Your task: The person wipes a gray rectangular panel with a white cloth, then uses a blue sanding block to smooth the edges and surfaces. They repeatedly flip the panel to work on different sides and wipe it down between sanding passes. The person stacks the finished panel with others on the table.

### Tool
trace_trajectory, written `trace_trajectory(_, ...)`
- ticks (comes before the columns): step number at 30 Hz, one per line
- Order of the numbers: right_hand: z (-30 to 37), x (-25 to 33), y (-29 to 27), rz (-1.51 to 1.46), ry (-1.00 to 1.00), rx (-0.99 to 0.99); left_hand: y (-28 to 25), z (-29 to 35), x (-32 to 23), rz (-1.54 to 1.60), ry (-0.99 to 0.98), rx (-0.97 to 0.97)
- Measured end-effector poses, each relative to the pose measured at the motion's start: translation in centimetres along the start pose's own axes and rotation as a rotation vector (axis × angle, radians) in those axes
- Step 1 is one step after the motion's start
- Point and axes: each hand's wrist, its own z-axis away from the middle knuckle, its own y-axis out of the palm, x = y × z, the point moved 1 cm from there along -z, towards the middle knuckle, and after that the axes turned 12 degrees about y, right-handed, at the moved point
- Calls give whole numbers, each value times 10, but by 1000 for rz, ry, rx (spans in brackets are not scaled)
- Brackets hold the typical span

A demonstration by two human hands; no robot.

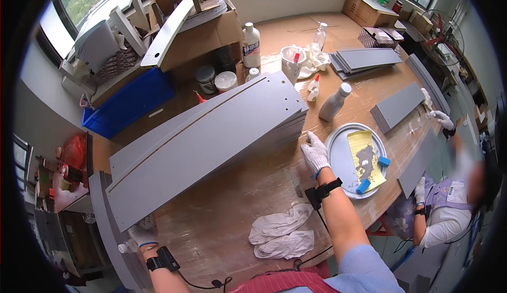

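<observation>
grey panels; tray with yellow sheet, blocks

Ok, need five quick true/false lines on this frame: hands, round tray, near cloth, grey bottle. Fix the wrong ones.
1. The gloved right hand is beside the round tray. True.
2. The sheet on the tray is red. False: the sheet is yellow with a grey patch, and two blue blocks are there too.
3. The near white cloth lies crumpled on the table. True.
4. The left hand is over the tray. False: the left hand is at the near left corner of the large grey boards, partly hidden.
5. The grey bottle has a white cap. True.
</observation>
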Motion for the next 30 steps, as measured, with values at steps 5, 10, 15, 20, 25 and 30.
trace_trajectory(5, -57, -34, 4, -323, -90, 57, 16, 16, 7, 51, 145, 159)
trace_trajectory(10, 1, 18, -24, -854, -32, 64, 30, 63, -50, 36, 212, 6)
trace_trajectory(15, 57, 48, -40, -918, -92, 328, 46, 88, -84, -92, 144, 411)
trace_trajectory(20, 156, 112, -17, -894, 112, 644, 51, 92, -88, -207, 94, 544)
trace_trajectory(25, 195, 147, 1, -1016, 29, 875, 13, 106, -77, -118, 136, 579)
trace_trajectory(30, 194, 132, -4, -1110, 99, 906, -11, 132, -101, -146, 163, 644)
